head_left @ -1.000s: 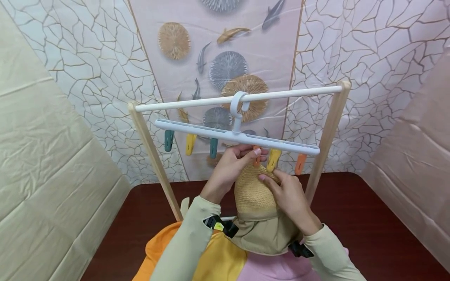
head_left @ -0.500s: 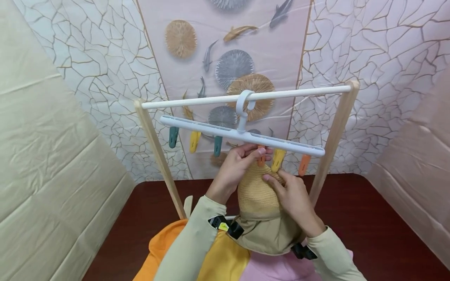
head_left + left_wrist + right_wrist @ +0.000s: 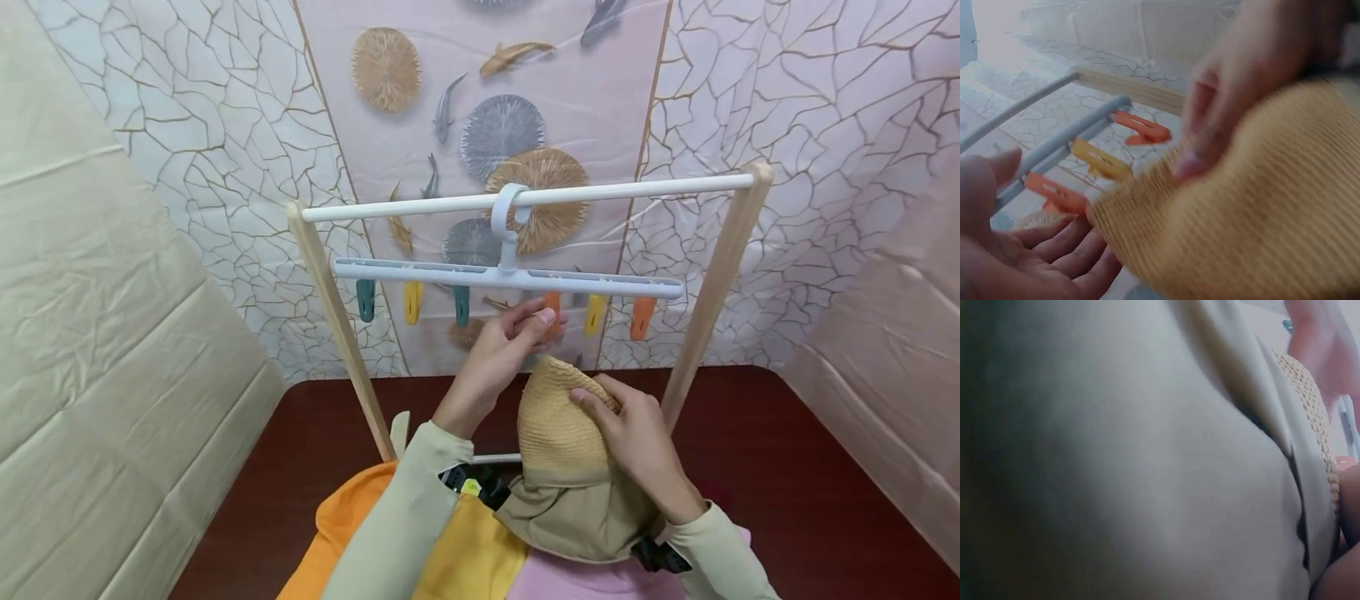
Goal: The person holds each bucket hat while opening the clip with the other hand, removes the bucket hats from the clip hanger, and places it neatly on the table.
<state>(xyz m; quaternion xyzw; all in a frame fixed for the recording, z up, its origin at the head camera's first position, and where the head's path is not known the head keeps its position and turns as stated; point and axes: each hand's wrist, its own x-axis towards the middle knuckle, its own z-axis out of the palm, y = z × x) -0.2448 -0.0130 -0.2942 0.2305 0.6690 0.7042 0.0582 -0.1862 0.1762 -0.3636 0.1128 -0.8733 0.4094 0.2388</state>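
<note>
My right hand [image 3: 637,425] pinches the edge of a hat [image 3: 566,425] with a straw-coloured woven part and a beige cloth part. The hat hangs from that grip, its woven tip just below the clips. Around the inner orange clip [image 3: 552,312] is my left hand [image 3: 498,354]; in the left wrist view its thumb stands away from the clip [image 3: 1057,190] and its fingers lie extended beneath. A yellow clip [image 3: 596,315] hangs beside it on the pale blue hanger [image 3: 427,272]. Beige cloth [image 3: 1147,456] fills most of the right wrist view.
The hanger hooks over the white rod [image 3: 645,188] of a wooden-sided rack [image 3: 711,292]. Teal, yellow and orange clips hang along it. Orange [image 3: 348,517], yellow [image 3: 468,542] and pink cloth [image 3: 577,579] lies in front on the dark red table [image 3: 810,467].
The hat has come down away from the orange and yellow clips with my right hand. The hanger, earlier slanting down to the right, now hangs nearly level.
</note>
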